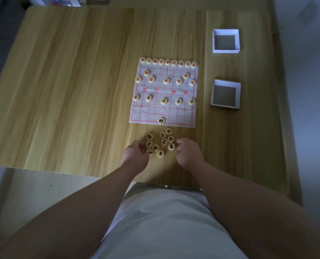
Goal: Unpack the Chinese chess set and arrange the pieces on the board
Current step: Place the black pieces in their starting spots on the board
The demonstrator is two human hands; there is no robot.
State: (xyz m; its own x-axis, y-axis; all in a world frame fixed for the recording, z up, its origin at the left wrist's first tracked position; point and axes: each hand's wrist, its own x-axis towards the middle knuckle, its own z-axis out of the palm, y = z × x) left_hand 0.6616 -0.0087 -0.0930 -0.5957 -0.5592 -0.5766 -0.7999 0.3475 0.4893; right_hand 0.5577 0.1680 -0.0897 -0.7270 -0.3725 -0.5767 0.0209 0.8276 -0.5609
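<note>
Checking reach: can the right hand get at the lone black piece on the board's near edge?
Probably yes: the piece lies uncovered just past the right hand; only the loose pile lies between.

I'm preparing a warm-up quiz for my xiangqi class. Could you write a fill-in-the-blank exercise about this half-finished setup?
1. The back row at the far edge of the board bears ____ characters.
2. Nearer the person, a row of ____ black soldiers is set out.
3. The black general stands at the board's ____ edge.
4. The far box and the near box both sit on the board's ____ side.
Missing words: red; five; near; right.
</note>
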